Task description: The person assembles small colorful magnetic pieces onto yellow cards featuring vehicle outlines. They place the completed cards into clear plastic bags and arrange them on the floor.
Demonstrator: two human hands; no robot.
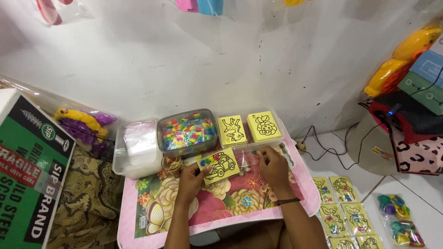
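A low pink table [295, 184] with a flowered top takes up the middle of the floor, pushed near the white wall. Along its far edge, beyond both hands, stand three clear tubs: one with folded plastic bags [138, 145], one full of small coloured pieces [187, 131], and a tray holding two stacks of yellow picture cards [249, 128].

The thing that matters sits between the hands: a yellow card with a car outline [219, 165], partly coloured at its upper left. It tilts a little, its long side running left to right across the person, its left end lower and nearer the body. The left hand [191, 177] pinches that left end between thumb and fingers, closed on the card and holding it just above the tabletop. The right hand [272, 166] lies just beyond the card's right end, close to it but not gripping it; its fingers curl down by the tray's near corner, and I cannot tell whether they hold anything small.

To the right of the right hand, down on the tiles, lie finished cards in rows [339, 205] and bagged coloured bits [398, 216].
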